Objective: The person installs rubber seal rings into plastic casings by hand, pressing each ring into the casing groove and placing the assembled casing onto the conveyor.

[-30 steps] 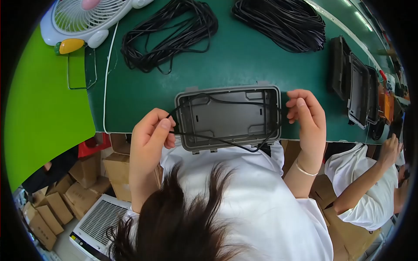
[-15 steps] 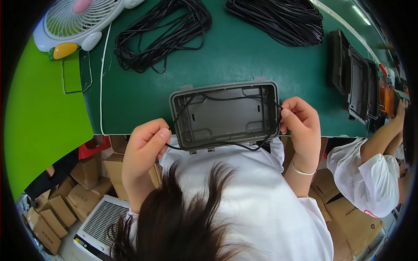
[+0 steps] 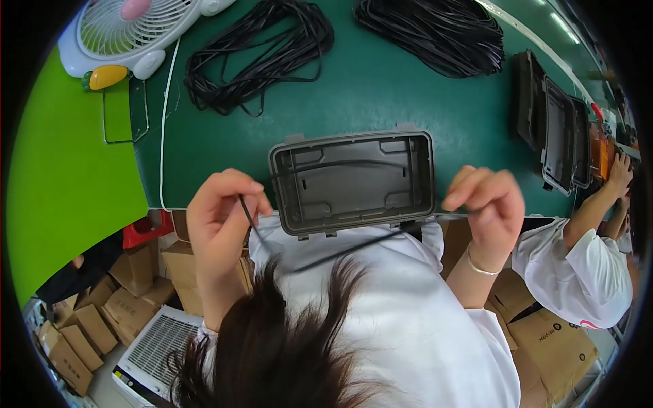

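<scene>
A thin black cord (image 3: 350,247) hangs in a loose loop, blurred by motion. My left hand (image 3: 228,211) pinches it just left of the box. One stretch of the cord crosses over the box's inside, and another sags in front of its near wall. The grey plastic box (image 3: 354,224) sits at the table's near edge, its inner side facing up. To the right of the box, my right hand (image 3: 484,204) is raised with bent fingers apart, slightly smeared, and no cord shows between them.
Two bundles of black cord (image 3: 255,61) (image 3: 435,34) lie at the back of the green table (image 3: 381,102). A white fan (image 3: 129,34) stands at the back left. More grey box parts (image 3: 559,132) stand at the right, near a co-worker's hand (image 3: 620,173). Cardboard boxes (image 3: 129,306) fill the floor.
My right hand has let go of the cord and moved right and slightly down. The cord's near stretch has dropped away from the box. My left hand still grips the cord.
</scene>
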The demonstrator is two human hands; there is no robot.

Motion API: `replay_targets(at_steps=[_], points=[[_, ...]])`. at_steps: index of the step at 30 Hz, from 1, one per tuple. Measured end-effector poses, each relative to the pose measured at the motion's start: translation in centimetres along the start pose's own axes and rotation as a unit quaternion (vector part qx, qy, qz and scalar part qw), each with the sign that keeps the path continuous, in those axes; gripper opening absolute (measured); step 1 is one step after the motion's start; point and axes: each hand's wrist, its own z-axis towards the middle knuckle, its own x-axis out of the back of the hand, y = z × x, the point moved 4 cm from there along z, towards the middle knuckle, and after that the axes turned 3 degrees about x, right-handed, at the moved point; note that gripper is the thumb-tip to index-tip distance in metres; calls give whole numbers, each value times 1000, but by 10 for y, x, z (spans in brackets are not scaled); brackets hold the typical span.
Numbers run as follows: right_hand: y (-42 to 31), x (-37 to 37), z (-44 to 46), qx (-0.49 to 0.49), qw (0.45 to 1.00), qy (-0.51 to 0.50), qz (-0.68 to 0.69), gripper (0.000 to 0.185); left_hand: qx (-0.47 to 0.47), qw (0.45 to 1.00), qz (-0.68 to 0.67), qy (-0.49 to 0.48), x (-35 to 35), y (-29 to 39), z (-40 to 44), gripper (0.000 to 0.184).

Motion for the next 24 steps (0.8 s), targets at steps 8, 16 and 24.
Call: replay_targets(at_steps=[8, 16, 24], points=[[-6, -13, 9, -47, 932, 27, -357, 18, 91, 994, -8, 57, 5, -28, 2, 34], [-6, -55, 22, -12, 805, -174, -567, 34, 50, 985, 143, 86, 0, -23, -26, 19], [-17, -54, 14, -53, 794, -98, -598, 29, 277, 954, 110, -7, 8, -76, -60, 17]])
